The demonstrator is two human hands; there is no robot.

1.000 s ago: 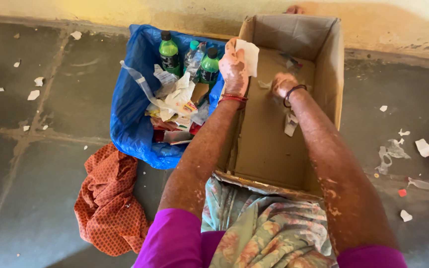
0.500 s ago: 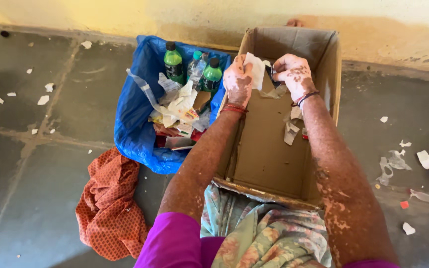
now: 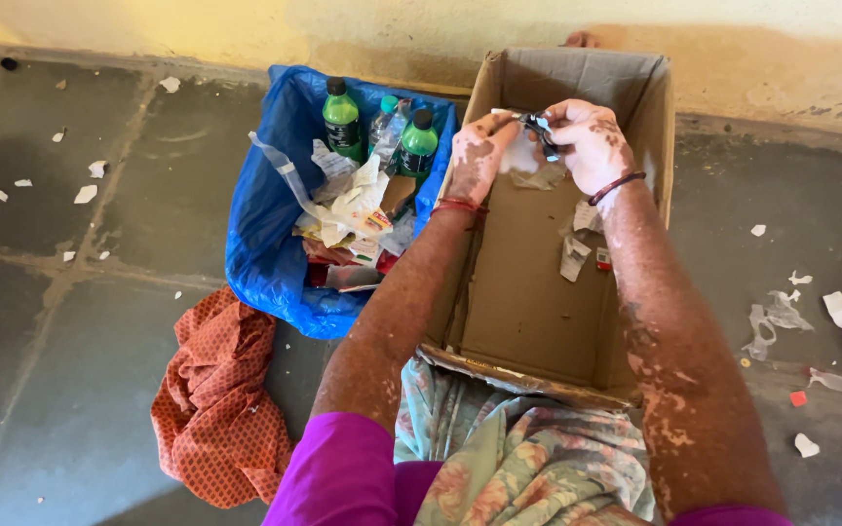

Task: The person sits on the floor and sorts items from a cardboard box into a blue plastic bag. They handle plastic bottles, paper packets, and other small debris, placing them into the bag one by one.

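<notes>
Two hands meet at upper centre over the cardboard box (image 3: 538,312): left hand (image 3: 475,161) and right hand (image 3: 587,141) together pinch a small dark object (image 3: 539,127) with a pale scrap, its kind unclear. Blue bag (image 3: 255,234), left of the box, already holds green bottles (image 3: 341,117) and paper waste. Few paper scraps (image 3: 573,255) remain on the box floor; more litter lies at right. Sorting looks well advanced, not finished.

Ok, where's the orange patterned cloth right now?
In the head view, the orange patterned cloth lies crumpled on the floor at lower left, just below the blue bag and left of the left arm.
</notes>
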